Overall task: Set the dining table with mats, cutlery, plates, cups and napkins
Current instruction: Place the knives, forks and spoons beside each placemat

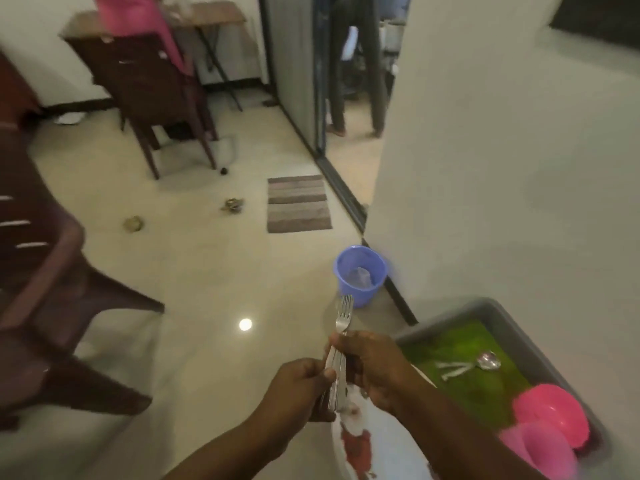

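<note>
1. The floor point(207, 271) holds a blue bucket point(360, 273) by the wall and a striped mat point(298, 203).
2. The grey tray point(540, 344) holds a spoon point(488, 360) and pink bowls point(550, 415) in its near corner.

A blue bucket point(360, 271) stands on the pale tiled floor point(207, 271) against the wall's foot, a striped grey doormat point(298, 203) lies beyond it by the sliding door frame, dark brown plastic chairs point(45, 282) crowd the left, and a folding table point(207, 15) stands by the far wall
</note>
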